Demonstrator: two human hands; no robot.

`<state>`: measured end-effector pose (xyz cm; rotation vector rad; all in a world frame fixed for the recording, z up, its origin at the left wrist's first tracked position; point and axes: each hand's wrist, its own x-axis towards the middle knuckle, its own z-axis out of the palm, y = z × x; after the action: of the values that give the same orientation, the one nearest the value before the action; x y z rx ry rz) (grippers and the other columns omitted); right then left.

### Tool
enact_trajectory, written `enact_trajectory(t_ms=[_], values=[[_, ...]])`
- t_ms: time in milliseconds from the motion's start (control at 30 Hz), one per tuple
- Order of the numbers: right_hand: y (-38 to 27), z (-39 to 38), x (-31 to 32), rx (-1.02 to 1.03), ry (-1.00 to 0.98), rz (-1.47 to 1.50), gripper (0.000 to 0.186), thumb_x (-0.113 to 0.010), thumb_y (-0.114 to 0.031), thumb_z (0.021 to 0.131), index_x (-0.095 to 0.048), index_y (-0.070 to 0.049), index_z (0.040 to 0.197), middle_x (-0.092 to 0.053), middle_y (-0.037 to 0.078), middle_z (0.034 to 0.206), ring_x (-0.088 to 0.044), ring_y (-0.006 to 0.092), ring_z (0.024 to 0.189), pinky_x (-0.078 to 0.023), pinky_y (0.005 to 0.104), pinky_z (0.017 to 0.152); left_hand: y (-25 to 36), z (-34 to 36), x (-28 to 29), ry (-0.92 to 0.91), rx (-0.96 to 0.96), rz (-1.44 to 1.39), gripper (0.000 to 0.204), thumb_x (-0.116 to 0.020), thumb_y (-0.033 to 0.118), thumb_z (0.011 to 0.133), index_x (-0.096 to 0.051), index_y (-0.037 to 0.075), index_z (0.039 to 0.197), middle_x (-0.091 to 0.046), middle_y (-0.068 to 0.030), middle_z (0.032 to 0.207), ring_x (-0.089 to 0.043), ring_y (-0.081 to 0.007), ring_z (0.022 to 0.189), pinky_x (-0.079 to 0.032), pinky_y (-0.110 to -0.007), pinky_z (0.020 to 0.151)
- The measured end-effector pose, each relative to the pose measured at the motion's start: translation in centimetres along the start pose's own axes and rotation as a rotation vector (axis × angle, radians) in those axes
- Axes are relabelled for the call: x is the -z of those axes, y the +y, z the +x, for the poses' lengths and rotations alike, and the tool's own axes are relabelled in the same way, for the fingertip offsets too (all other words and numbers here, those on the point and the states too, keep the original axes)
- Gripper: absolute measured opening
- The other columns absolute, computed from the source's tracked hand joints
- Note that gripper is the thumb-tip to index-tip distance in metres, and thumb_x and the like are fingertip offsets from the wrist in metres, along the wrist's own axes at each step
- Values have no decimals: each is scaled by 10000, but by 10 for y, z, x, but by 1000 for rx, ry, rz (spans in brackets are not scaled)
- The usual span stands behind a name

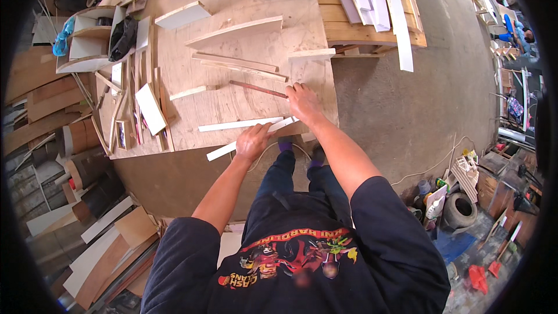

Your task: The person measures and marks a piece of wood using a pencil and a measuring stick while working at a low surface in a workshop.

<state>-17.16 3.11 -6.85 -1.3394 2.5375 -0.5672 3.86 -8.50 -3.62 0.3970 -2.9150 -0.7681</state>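
Observation:
My left hand (251, 142) is closed around a narrow white strip (221, 152), which juts past the near edge of the workbench (232, 104). The strip runs up to the right and its far end lies under my right wrist. In my right hand (303, 102) is a long thin reddish-brown stick (258, 89), pointing left over the plywood top; its exact kind does not show. Just beyond my left hand lies a second white strip (238, 124). Two bare wood strips (238, 65) rest farther back.
Several boards, one a tapered piece (235, 32), stand about the bench. An open white box (90, 40) and offcuts fill its left side. Long white panels (398, 20) overhang a slatted wooden table at the right. A cable (430, 171) crosses the floor. Another person (514, 35) is far right.

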Motion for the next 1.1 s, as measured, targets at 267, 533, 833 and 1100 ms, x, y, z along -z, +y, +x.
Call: enact_trajectory(t_ms=[267,533,833,1100], values=[[43,-19,24,-48,-54,-52,180,-714,-136,802,-662,-96,970,-609,105,1089,-603,305,1065,-495,450,889,25,8,-15,-12,-36,22,331,-743,214,861,-708,119,1176,-678,-84,879,-684,-302,783,-559,-410,697],[120,-66,70,-243,65,138,209,-657,-120,916,-550,-96,1093,-594,117,1088,-585,363,1063,-492,477,894,59,18,-38,-27,-63,59,306,-721,276,903,-704,103,1155,-665,-71,877,-687,-283,786,-568,-402,682],[141,-126,117,-285,-59,281,185,-514,-98,975,-611,-131,1128,-672,172,1042,-639,422,972,-520,513,796,96,45,-65,-40,-180,85,316,-727,287,897,-713,84,1139,-657,-72,869,-684,-274,787,-561,-395,676],[133,-218,85,-480,114,322,204,-522,-136,998,-604,-85,1178,-693,241,942,-661,467,879,-517,555,757,109,81,-89,-79,-243,164,339,-705,305,909,-707,102,1181,-653,-57,870,-682,-252,777,-564,-393,661]])
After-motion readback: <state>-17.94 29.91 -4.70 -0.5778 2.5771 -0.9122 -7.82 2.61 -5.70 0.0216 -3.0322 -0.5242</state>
